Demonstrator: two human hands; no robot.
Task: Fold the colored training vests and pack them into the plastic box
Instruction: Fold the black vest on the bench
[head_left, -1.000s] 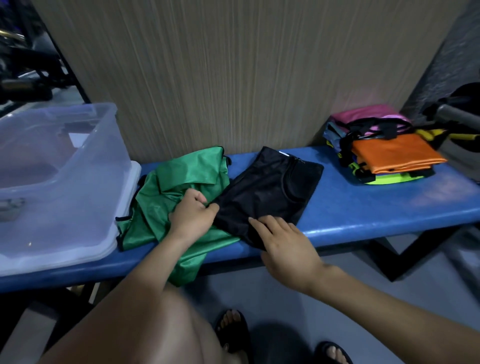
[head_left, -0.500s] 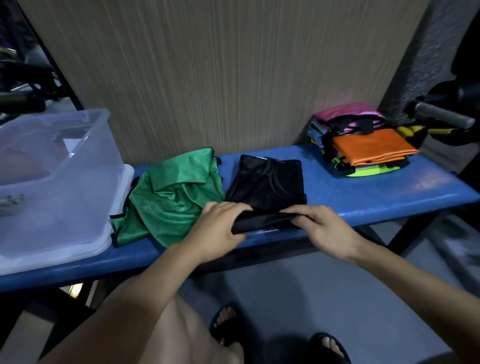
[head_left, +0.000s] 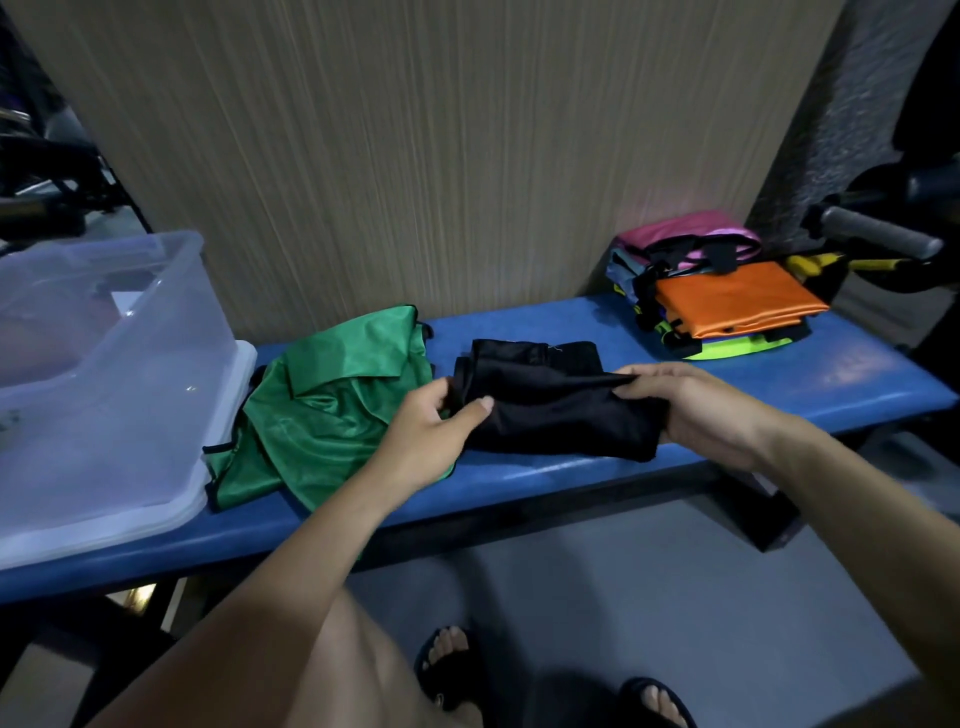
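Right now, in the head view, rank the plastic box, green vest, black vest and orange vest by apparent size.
1. plastic box, though nearest and cut off by the frame
2. green vest
3. black vest, partly hidden by the hands
4. orange vest, farthest, so unsure

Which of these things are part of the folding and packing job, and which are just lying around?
Job: black vest, held by left hand and right hand; green vest; vest pile; plastic box.

Lying about: bench; handlebar; sandals.
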